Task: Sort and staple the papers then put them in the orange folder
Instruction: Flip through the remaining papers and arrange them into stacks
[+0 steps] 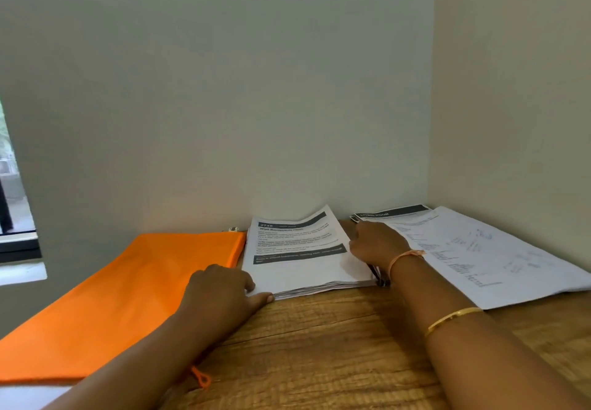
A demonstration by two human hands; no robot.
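1. Two bare forearms reach in from the near edge over one wooden table point(335, 345). The right forearm carries one gold bangle point(452, 318) and, at the wrist, one orange thread point(404, 257).
2. Left hand point(224, 288): placed at the near left corner of the stack of papers point(303, 259). Its fingers curl onto the top sheet and its thumb lies against the near edge, pinching that corner.
3. Right hand point(377, 244): set against the right edge of the same stack, back toward the camera. Its fingers are hidden, so whether it grips anything cannot be told. One slim dark object point(379, 276) shows just under the wrist, too little of it to identify.
4. One thick stack lies mid-table by the wall. Its top sheet bears two dark printed bands, and its far edge curls upward.
5. One orange folder point(128, 291) lies flat, left of the stack and just beside it, with one orange cord loop point(201, 377) at its near end.
6. One large pale sheet point(495, 259) with faint marks lies to the right, overlapping printed sheets point(393, 212) with a dark header, whose number cannot be told.
7. One window point(12, 192) shows at the far left.
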